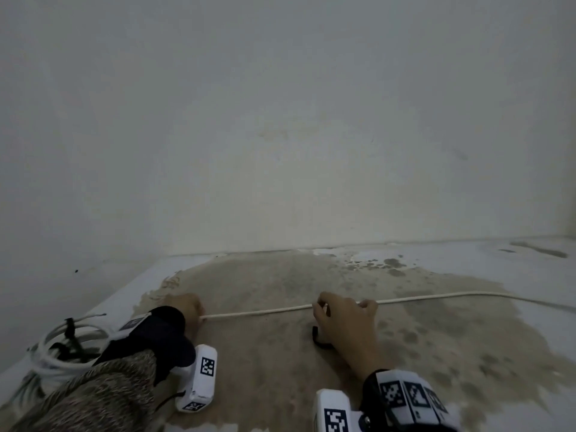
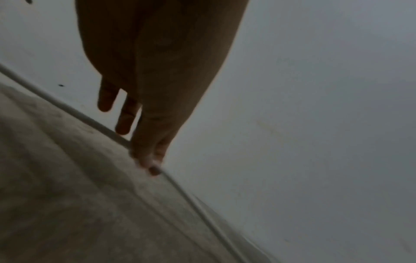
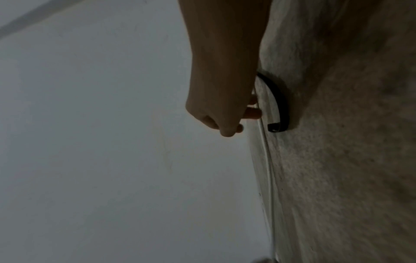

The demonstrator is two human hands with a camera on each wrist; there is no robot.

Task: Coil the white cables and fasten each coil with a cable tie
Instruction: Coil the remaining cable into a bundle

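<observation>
At the far left, close to where the pale wall [image 1: 280,120] meets the floor [image 1: 280,353], lies a finished coil [image 1: 59,347] of white cable, bound by a dark tie [image 1: 71,335]; part of it is hidden behind the patterned sleeve [image 1: 103,397]. Bare stained floor stretches from there to the right, with the wall's foot running along the back.

The left hand [image 1: 190,310] pinches 1 end of a loose white cable [image 1: 258,312] between thumb and fingertip, low at the floor; in the left wrist view 2 other fingers [image 2: 126,117] hang straight and apart.

The cable runs rightward, straight and just above the floor, to the right hand [image 1: 344,319], whose fingers are curled round it with the thumb [image 1: 367,305] on the far side. A black cable tie [image 1: 319,338], bent in a curve, lies on the floor just beside and below that hand; whether the hand touches it I cannot tell.

Beyond the right hand the cable trails along the floor to the right edge.
</observation>
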